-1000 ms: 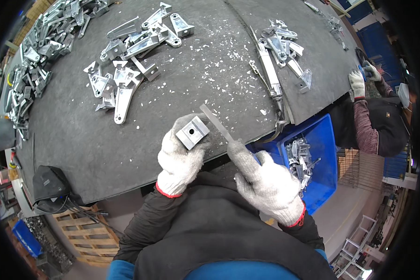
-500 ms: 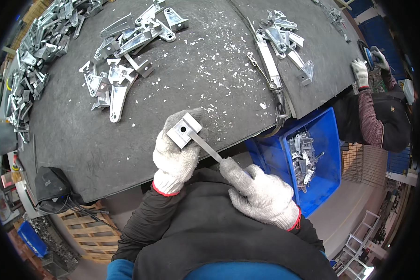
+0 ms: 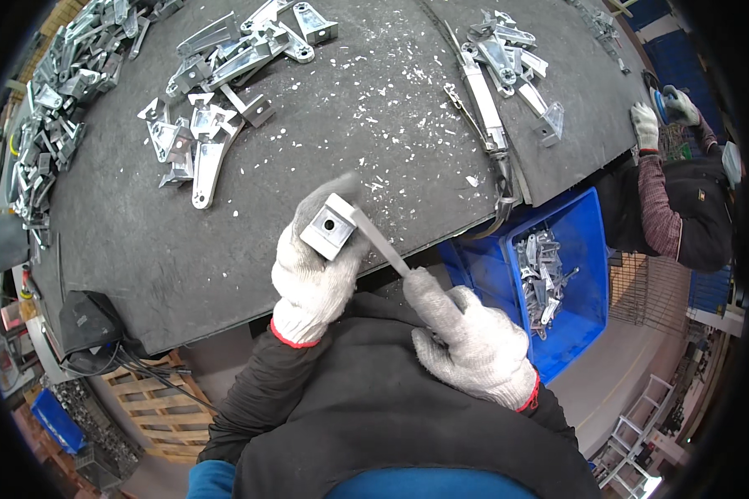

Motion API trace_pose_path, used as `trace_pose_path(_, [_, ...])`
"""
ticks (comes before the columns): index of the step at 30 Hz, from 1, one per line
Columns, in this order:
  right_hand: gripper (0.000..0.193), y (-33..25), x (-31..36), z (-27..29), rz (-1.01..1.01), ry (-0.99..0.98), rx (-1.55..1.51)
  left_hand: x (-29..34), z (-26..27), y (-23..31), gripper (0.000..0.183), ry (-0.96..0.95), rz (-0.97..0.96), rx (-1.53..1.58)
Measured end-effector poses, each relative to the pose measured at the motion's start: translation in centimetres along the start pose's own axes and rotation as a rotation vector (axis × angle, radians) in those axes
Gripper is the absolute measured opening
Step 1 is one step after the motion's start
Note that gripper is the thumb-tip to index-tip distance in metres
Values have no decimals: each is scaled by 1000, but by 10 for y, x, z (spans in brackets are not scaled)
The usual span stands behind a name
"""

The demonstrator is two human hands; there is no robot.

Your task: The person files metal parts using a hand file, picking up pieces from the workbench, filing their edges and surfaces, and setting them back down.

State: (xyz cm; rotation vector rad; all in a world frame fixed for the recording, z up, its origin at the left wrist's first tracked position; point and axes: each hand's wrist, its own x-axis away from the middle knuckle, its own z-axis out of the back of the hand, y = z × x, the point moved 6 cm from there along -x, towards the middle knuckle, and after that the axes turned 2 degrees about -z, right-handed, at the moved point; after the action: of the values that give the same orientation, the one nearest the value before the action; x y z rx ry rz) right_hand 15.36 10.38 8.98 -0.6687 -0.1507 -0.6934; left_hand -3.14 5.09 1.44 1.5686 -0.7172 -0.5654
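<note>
White-gloved, the left hand [image 3: 312, 279] is being used to clasp a silvery metal part [image 3: 322, 239] in curled fingers, its square, holed face being presented upward near the centre of the frame. Just right of that part, a flat metal strip [image 3: 380, 239] is being gripped in the closed right hand [image 3: 474, 339], one finger being laid along it; its tip is being held at the part's right edge, though whether they are touching cannot be told. Edge scraping is apparently being done, and a firm clasp and steady strip angle seem to be called for next. Farther out, silvery brackets [image 3: 210, 158] are being borne by the dark table [image 3: 183, 283] at upper left, pale flakes [image 3: 473, 180] at upper centre, while more pieces [image 3: 543, 283] are being held in a blue bin [image 3: 589, 249] at right.
</note>
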Motion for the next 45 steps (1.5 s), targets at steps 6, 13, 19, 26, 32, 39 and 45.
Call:
trace_pose_path(6, [71, 9, 6, 8, 24, 64, -93, -3, 15, 11, 77, -138, 18, 22])
trace_pose_path(13, [70, 10, 7, 6, 39, 79, -85, -4, 22, 9, 36, -58, -269, -312])
trace_pose_path(19, [69, 1, 9, 7, -19, -67, -50, 6, 4, 4, 34, -73, -53, 52])
trace_pose_path(26, [67, -3, 18, -4, -102, -150, 63, 4, 3, -8, 32, -54, -119, 284])
trace_pose_path(32, [70, -14, 12, -5, -122, -162, 112, 1, 3, -4, 29, -138, -194, 63])
trace_pose_path(39, [70, -13, 16, -4, -73, -175, 68, -1, 2, 0, 26, -127, -225, -67])
trace_pose_path(45, [72, -13, 8, -4, -109, -169, -8, 0, -1, 4, 24, -106, -251, -140])
